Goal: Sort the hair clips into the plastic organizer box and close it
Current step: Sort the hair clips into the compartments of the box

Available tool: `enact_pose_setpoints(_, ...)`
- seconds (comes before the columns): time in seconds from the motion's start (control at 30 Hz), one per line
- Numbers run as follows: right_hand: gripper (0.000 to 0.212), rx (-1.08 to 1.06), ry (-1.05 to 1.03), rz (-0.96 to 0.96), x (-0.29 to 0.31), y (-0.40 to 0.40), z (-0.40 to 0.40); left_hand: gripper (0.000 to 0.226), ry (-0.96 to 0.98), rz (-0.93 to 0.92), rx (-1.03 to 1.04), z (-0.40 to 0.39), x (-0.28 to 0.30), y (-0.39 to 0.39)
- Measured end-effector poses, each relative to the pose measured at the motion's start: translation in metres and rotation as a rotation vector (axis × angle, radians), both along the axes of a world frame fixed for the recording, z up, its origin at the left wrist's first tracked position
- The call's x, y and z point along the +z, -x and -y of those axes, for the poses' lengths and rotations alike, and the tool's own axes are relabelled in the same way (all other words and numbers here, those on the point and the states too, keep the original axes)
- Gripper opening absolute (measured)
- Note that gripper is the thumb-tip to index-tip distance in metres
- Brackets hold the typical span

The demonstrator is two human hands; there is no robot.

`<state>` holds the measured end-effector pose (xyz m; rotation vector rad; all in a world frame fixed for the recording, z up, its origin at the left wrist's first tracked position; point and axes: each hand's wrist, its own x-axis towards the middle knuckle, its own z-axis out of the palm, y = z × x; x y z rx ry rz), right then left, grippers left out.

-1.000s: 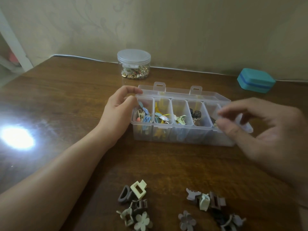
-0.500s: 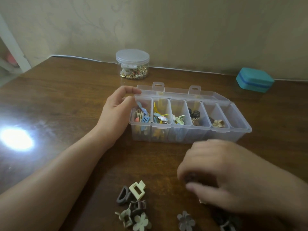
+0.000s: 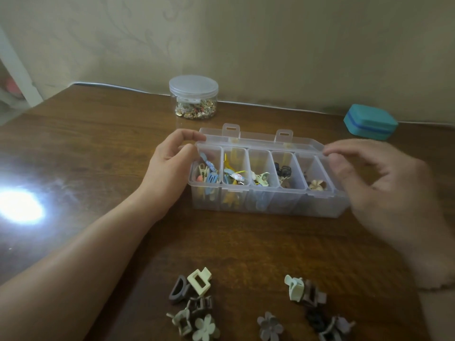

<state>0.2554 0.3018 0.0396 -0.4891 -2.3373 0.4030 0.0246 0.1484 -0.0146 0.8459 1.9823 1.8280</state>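
Note:
The clear plastic organizer box [image 3: 268,205] stands mid-table with its lid [image 3: 258,139] folded back and flat behind it. Small clips fill the left compartments, black ones sit in the fourth, and a beige flower clip [image 3: 316,185] lies in the fifth. My left hand [image 3: 170,166] pinches the box's left end at the lid corner. My right hand [image 3: 384,190], blurred, hovers over the box's right end with a fingertip at the lid's right corner, and it hides the last compartment. Two loose piles of claw clips lie near me: the left pile [image 3: 194,306] and the right pile [image 3: 307,306].
A round clear jar [image 3: 193,97] of gold trinkets stands behind the box. At the far right sits a teal case [image 3: 370,121]. A white cable [image 3: 270,104] runs along the wall. Bright glare [image 3: 19,205] marks the table's left side.
My right hand went from the box down to the right clip pile, then back up to the box's right end. A brown clip is gone from that pile. The left hand stayed put.

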Motion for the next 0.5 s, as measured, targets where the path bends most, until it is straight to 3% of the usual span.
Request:
enact_pose_setpoints(0.07, 0.011, 0.139, 0.024, 0.033, 0.009, -0.007, 0.007, 0.028, -0.004, -0.004, 0.001, 0.000, -0.001, 0.001)
enact_pose_setpoints(0.1, 0.011, 0.232, 0.039, 0.147, 0.013, -0.010, 0.011, 0.027, -0.006, -0.006, 0.002, -0.001, -0.001, 0.001)
enact_pose_setpoints(0.2, 0.041, 0.375, -0.002, 0.653, 0.014, -0.014, 0.018, 0.029, -0.003, -0.014, -0.005, -0.001, -0.001, 0.000)
enact_pose_setpoints(0.27, 0.053, 0.418, -0.046, 0.878, 0.013, -0.014, 0.024, 0.027, -0.002, -0.018, -0.007, 0.000, 0.000, 0.000)
enact_pose_setpoints(0.33, 0.052, 0.455, -0.049, 0.930, 0.012, -0.011, 0.032, 0.028, -0.003, -0.013, -0.003, 0.000, -0.001, 0.001)
enact_pose_setpoints(0.43, 0.026, 0.514, -0.092, 0.857, 0.004, -0.005, 0.038, 0.029, 0.009, -0.015, -0.002, 0.000, -0.001, 0.001)
enact_pose_setpoints(0.5, 0.021, 0.545, -0.065, 0.810, 0.004, -0.005, 0.036, 0.028, 0.010, -0.012, -0.002, 0.000, -0.001, 0.001)
